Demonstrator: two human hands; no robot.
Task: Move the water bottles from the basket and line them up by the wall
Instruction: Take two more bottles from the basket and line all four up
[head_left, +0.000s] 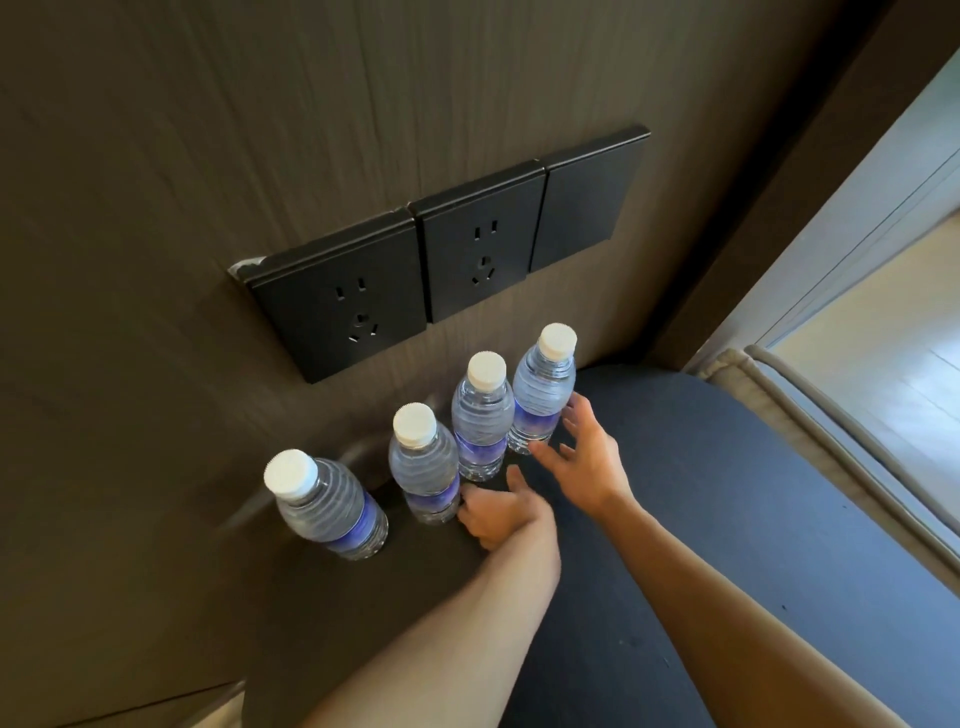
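Four clear plastic water bottles with white caps are stood in a row along the brown wood-grain wall (156, 208), on the dark round tabletop (727, 493), running from lower left to centre of the frame: first bottle (327, 506), second bottle (423, 465), third bottle (480, 418), fourth bottle (543, 389). Above them, three black square wall plates (467, 249) are set side by side. The left hand (498, 512) is placed before the second bottle, the right hand (584, 457) just right of the fourth.
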